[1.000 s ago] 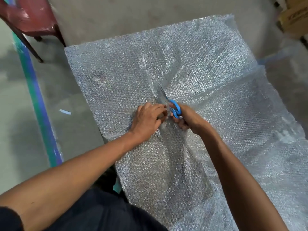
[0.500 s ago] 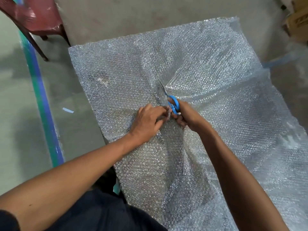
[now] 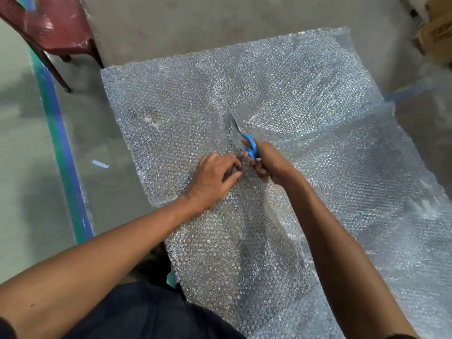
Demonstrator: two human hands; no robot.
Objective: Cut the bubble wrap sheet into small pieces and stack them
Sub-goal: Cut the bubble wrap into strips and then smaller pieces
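A large clear bubble wrap sheet (image 3: pixel 305 99) lies spread over the concrete floor, rumpled along its middle. My right hand (image 3: pixel 270 161) grips blue-handled scissors (image 3: pixel 249 145) whose metal blades point away from me into the sheet. My left hand (image 3: pixel 212 178) lies just left of the scissors, its fingertips pinching the bubble wrap beside the cut line. The cut edge itself is hard to make out in the shiny plastic.
A dark red plastic chair (image 3: pixel 56 28) stands at the far left. A green and blue floor stripe (image 3: pixel 61 143) runs along the left side, with a small white scrap (image 3: pixel 100 164) near it. Cardboard boxes (image 3: pixel 437 30) sit at the top right.
The scissors and my right hand have moved a little farther along the sheet, away from me. My left hand followed, its fingers shifting on the wrap beside the blades.
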